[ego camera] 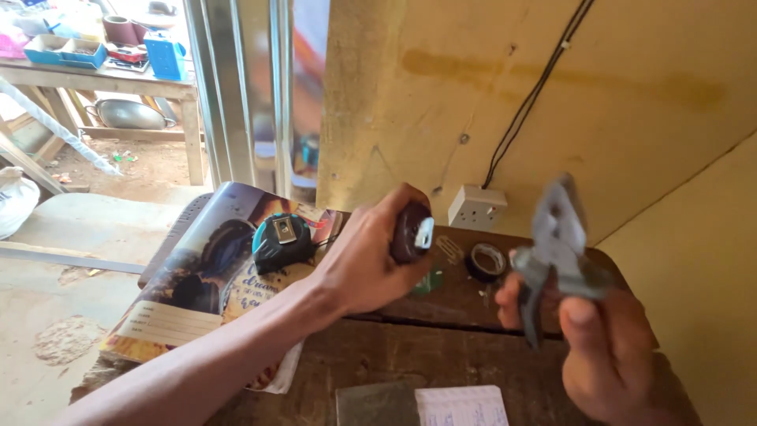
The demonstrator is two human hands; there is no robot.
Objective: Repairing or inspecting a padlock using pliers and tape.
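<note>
My left hand [364, 260] is closed around a small dark brown object with a white end [412, 231], held above a dark wooden table [441, 347]. My right hand [603, 347] grips grey pliers [556, 244] by the handles, jaws pointing up, blurred by motion. Between the hands, a roll of black tape [487, 260] lies on the table. A white wall socket [476, 207] sits just behind it, with a black cable [536, 91] running up the yellow wall.
A teal and black tape measure [281, 241] rests on a colourful exercise book [213, 284] at the table's left end. A small notebook [461, 406] lies at the near edge. Outside the doorway stands a wooden bench [102, 79] with blue boxes and a metal bowl.
</note>
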